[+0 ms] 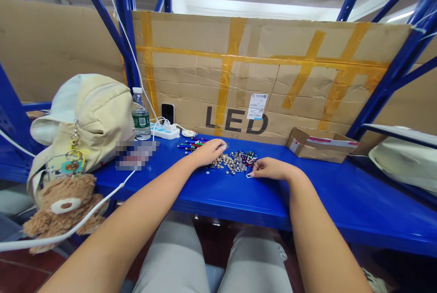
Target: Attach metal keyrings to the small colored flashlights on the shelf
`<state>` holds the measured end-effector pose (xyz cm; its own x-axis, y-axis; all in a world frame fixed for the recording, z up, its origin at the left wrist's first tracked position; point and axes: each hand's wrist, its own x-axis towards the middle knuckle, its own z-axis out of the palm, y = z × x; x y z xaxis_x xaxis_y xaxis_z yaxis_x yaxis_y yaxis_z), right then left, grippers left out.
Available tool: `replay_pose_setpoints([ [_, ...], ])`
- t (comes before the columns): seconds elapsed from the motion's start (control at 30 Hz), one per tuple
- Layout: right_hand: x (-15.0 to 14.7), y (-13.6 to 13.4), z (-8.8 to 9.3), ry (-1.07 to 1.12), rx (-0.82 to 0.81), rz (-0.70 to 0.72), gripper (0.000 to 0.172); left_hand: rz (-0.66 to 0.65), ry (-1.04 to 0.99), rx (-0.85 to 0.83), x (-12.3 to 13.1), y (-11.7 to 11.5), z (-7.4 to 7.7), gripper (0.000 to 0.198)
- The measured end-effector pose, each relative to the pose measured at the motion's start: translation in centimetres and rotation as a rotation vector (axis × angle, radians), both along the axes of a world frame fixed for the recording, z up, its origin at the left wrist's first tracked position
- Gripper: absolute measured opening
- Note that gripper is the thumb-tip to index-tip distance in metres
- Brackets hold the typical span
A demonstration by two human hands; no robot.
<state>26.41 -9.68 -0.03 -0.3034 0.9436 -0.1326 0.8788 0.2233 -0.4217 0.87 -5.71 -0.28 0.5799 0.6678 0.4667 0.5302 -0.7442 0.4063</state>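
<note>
Over the left side of a pile of small shiny metal pieces (227,162), my left hand (210,152) is closed, thumb and forefinger pinching a small silvery piece (226,145) too small to name. At the pile's right edge my right hand (268,168) is also closed, its fingertips on a small whitish metal loop (249,175) at the tabletop. Between the hands lie coloured metal pieces (248,159), mostly dark red with some green and silver. Several blue, green and red pens (187,146) lie behind my left forearm, partly hidden by the hand.
On the blue table (218,193) are a power strip (165,131), a phone (168,113), a water bottle (140,118) and a cream backpack (102,106) with a teddy bear (68,206). An open cardboard box (317,147) stands right; taped cardboard (191,83) forms the back. A white cable (105,197) crosses left.
</note>
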Motion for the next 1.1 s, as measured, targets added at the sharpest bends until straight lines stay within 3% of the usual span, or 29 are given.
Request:
replay_pose_setpoints([
  [0.17,-0.2,-0.4,0.4,0.065,0.059,-0.019,0.020,-0.004,-0.019,-0.013,0.1,-0.1,-0.1,0.027],
  [0.27,-0.8,-0.8,0.8,0.336,0.150,-0.034,0.024,-0.001,-0.028,-0.030,0.3,-0.2,-0.1,0.025],
  [0.4,-1.5,-0.7,0.8,0.675,0.157,-0.029,0.030,0.002,-0.020,-0.055,0.7,-0.7,0.0,0.025],
  [0.6,-2.8,0.3,-0.1,0.586,0.380,0.008,0.022,-0.042,-0.029,-0.074,1.1,-0.9,-0.4,0.029],
  [0.77,-5.0,0.4,-0.8,0.681,0.366,0.097,0.041,-0.058,-0.019,-0.075,1.3,-0.6,-0.6,0.027],
  [1.1,-5.8,0.9,-1.5,0.731,0.528,0.063,0.047,-0.050,-0.009,-0.112,1.5,-0.7,-0.6,0.034],
])
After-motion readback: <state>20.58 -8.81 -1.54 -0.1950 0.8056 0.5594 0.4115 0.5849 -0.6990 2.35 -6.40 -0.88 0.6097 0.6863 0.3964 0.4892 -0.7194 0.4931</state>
